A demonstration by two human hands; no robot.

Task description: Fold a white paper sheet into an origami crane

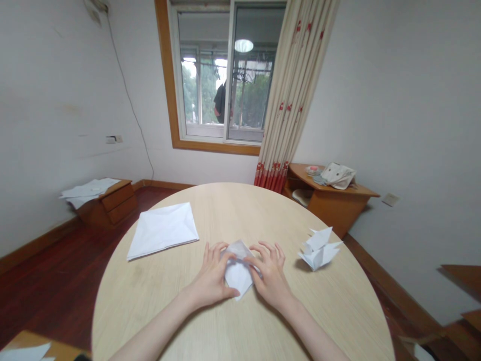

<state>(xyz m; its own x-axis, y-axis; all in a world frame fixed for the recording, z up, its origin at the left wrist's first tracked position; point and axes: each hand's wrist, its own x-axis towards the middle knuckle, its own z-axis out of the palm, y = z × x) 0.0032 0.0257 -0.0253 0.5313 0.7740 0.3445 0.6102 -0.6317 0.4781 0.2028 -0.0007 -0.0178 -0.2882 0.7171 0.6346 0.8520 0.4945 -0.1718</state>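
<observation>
Between my hands a folded sheet of white paper lies on the round table, diamond-shaped, with one corner toward me. My left hand grips its left side, thumb low near the front corner and index finger at the upper crease. On the right edge, the thumb and index finger of my right hand press the paper, while the other fingers curl above the table. Over to the right sits a folded paper figure with pointed flaps. A stack of white paper sheets rests at the left.
The round wooden table fills the foreground. A low cabinet with papers stands by the left wall. Behind the table at right is a corner cabinet bearing a cloth bag, beside a long curtain.
</observation>
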